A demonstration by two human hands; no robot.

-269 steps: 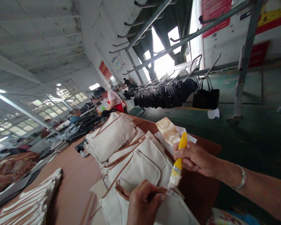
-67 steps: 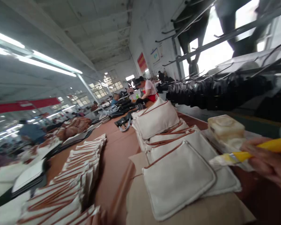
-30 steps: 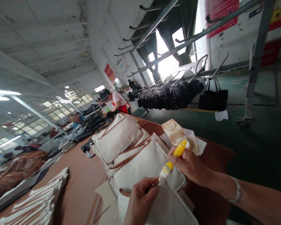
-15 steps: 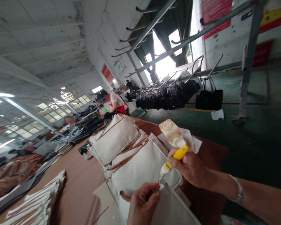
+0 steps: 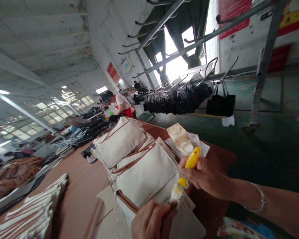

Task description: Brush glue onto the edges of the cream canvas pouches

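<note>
At lower centre, the left hand [image 5: 150,220] pinches the brown edge of the white pouch [image 5: 188,221] — it is the nearer hand. From the right, the right hand [image 5: 206,177] grips the brush [image 5: 193,159], slanting down-left, bristles at that edge.

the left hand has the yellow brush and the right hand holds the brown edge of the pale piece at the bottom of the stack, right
Not quite: the hands are swapped. The head view shows the right hand gripping the yellow brush, while the left hand holds the brown edge of the pale piece.
</note>
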